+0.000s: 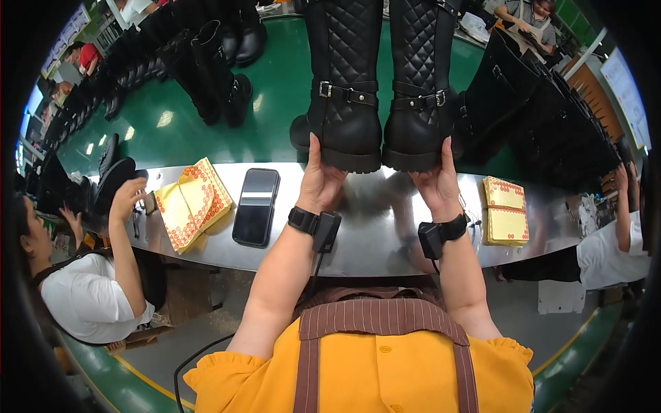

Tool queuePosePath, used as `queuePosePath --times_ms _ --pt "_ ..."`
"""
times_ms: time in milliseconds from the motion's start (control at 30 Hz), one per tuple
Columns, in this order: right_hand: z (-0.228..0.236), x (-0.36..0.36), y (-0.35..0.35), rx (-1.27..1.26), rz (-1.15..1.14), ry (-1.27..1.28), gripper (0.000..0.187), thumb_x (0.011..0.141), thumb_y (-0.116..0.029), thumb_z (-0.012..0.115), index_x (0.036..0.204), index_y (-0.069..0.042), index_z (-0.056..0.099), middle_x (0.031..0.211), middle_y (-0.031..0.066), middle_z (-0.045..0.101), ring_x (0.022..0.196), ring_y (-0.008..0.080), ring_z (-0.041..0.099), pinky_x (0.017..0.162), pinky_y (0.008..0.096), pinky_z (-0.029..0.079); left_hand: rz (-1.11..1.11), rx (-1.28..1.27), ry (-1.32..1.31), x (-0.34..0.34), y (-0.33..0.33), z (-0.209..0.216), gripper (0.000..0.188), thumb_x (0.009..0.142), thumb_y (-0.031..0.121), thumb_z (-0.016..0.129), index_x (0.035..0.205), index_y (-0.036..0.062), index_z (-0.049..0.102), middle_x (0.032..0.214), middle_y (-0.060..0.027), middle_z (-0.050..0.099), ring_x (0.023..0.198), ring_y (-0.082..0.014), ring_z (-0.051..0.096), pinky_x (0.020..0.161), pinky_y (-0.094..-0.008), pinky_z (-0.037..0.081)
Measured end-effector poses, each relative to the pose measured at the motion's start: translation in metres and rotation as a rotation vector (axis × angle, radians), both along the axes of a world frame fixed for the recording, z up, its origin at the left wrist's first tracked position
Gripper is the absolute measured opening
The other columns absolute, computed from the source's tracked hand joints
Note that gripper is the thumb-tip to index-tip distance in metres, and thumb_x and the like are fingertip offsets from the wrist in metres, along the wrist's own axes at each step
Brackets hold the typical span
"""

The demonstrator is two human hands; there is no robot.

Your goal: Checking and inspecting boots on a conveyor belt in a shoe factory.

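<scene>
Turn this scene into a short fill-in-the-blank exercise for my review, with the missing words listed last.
1. The left hand and right hand hold ____ tall black quilted leather boots.
2. Their black ankle straps bear rectangular silver ____.
3. On the shiny silver metal worktop, a black rectangular smartphone lies to the ____ of both hands.
4. The rectangular stack of yellow, red-patterned paper nearer the right hand lies to its ____.

Missing words: two; buckles; left; right.
</scene>
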State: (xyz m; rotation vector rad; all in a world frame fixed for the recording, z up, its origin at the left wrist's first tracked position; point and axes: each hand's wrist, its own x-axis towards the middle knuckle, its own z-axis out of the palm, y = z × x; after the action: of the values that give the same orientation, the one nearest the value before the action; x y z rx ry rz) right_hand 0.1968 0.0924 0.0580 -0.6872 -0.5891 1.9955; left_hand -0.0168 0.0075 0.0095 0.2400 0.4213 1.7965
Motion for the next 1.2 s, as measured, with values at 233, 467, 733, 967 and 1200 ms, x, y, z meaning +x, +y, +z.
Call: queuePosePath --times_ms 233,467,733,967,1200 --pt "0.007 -0.010 0.002 -0.014 -0.028 -0.027 0.061 0.086 -0.050 0.067 0.130 -0.010 0.052 0.129 0.0073 0.058 0.118 0.0237 0.054 0.102 0.0404 0.043 0.118 -0.032 -0.011 -0.003 -0.002 0.008 0.071 0.083 0.052 0.068 0.136 0.0111 0.044 0.134 -0.0066 0.054 0.120 -0.0226 0.054 0.101 -0.0379 0.046" --pt "0.008 -0.015 0.005 0.013 -0.047 -0.027 0.062 0.084 -0.047 0.071 0.130 -0.010 0.051 0.129 0.0079 0.056 0.119 0.0244 0.052 0.102 0.0415 0.042 0.168 -0.007 -0.050 -0.009 0.000 0.003 0.062 0.083 0.045 0.071 0.131 0.0162 0.046 0.129 -0.0048 0.056 0.117 -0.0230 0.056 0.098 -0.0394 0.049" --pt "0.007 -0.017 0.009 0.017 -0.078 -0.070 0.063 0.083 -0.047 0.072 0.130 -0.009 0.050 0.128 0.0089 0.056 0.118 0.0250 0.053 0.102 0.0417 0.042 0.252 -0.022 -0.021 -0.011 -0.001 0.002 0.065 0.082 0.048 0.071 0.130 0.0079 0.051 0.128 -0.0069 0.059 0.116 -0.0219 0.057 0.100 -0.0359 0.048" --pt "0.002 -0.016 0.008 0.051 -0.066 -0.065 0.052 0.087 -0.047 0.068 0.120 -0.009 0.057 0.110 0.0060 0.061 0.103 0.0198 0.059 0.090 0.0385 0.049 0.195 0.008 0.002 -0.014 -0.002 -0.004 0.059 0.089 0.044 0.065 0.136 0.0167 0.041 0.133 -0.0034 0.053 0.123 -0.0221 0.051 0.106 -0.0447 0.039" --pt "-0.008 -0.009 0.011 0.036 -0.008 0.008 0.044 0.093 -0.044 0.059 0.121 -0.010 0.058 0.112 0.0047 0.066 0.098 0.0176 0.063 0.078 0.0313 0.051 0.146 0.073 -0.051 -0.017 -0.008 -0.005 0.058 0.093 0.033 0.062 0.142 0.0166 0.038 0.143 -0.0044 0.047 0.131 -0.0245 0.045 0.110 -0.0465 0.036"
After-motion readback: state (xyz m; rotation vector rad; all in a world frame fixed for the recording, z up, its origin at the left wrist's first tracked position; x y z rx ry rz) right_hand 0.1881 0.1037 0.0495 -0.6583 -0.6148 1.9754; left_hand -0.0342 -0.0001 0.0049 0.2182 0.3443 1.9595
